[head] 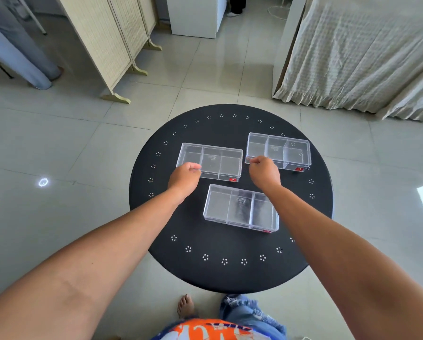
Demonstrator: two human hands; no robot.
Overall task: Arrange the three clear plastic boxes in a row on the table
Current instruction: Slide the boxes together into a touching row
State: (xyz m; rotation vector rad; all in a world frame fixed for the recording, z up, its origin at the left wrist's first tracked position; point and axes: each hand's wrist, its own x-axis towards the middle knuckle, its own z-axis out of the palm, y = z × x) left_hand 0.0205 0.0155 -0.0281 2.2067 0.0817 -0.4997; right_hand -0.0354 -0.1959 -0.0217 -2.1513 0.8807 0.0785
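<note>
Three clear plastic boxes with inner dividers lie on a round black table (230,273). The left box (215,160) sits at the far left; my left hand (184,178) pinches its near left corner. The right box (283,150) stands at the far right, slightly raised or tilted; my right hand (264,173) is closed on its near left corner. A third box (240,208) rests nearer to me, between my forearms, untouched.
The table has a ring of small white flower marks near its edge. Glossy tiled floor surrounds it. A folding screen (112,40) stands at the back left, a cloth-draped surface (367,52) at the back right. Another person's legs (21,50) are at the far left.
</note>
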